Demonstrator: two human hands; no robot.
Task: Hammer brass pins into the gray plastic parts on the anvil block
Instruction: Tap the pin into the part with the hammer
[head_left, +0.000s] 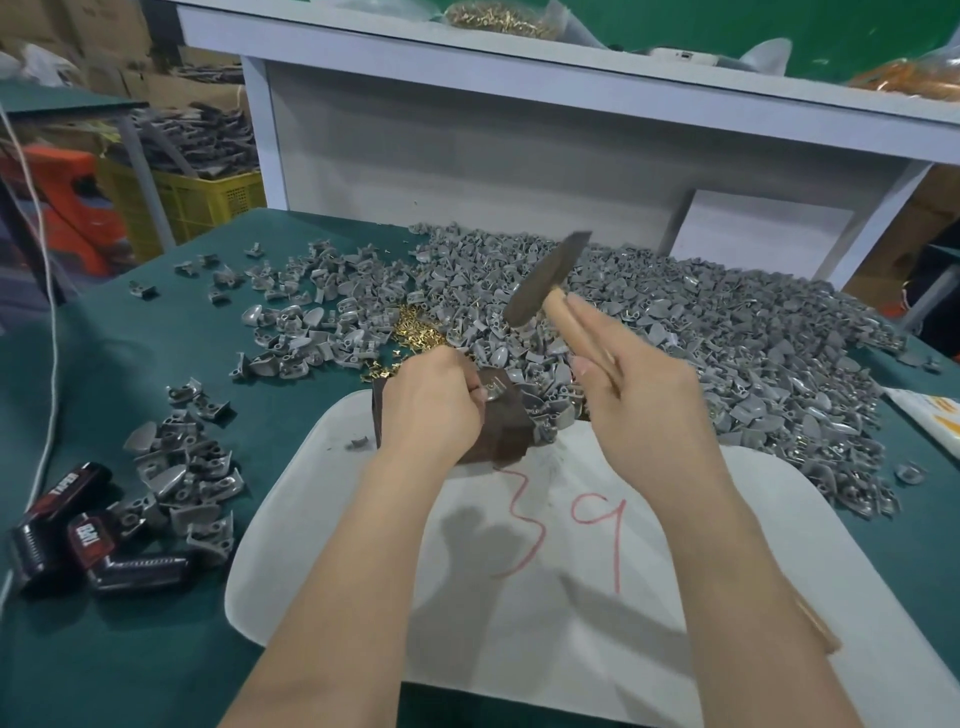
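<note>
On the anvil block (506, 434) our left hand (436, 402) pinches 1 gray plastic part (493, 388), steadying it (pin too small to see). Our right hand (641, 415) wraps the hammer (545, 280) handle, head raised for the strike, we reckon. Brass pins (415, 332) lie behind, within reach.

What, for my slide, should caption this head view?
Left hand pinches a gray plastic part on the brown anvil block; right hand holds a wooden-handled hammer raised above.

A green-covered workbench (130, 649) stood beneath a white raised shelf (519, 83) along its far edge, while beyond its left edge sat a yellow crate (208, 200), brown cardboard boxes (119, 31) and another green-topped table (62, 101)
</note>
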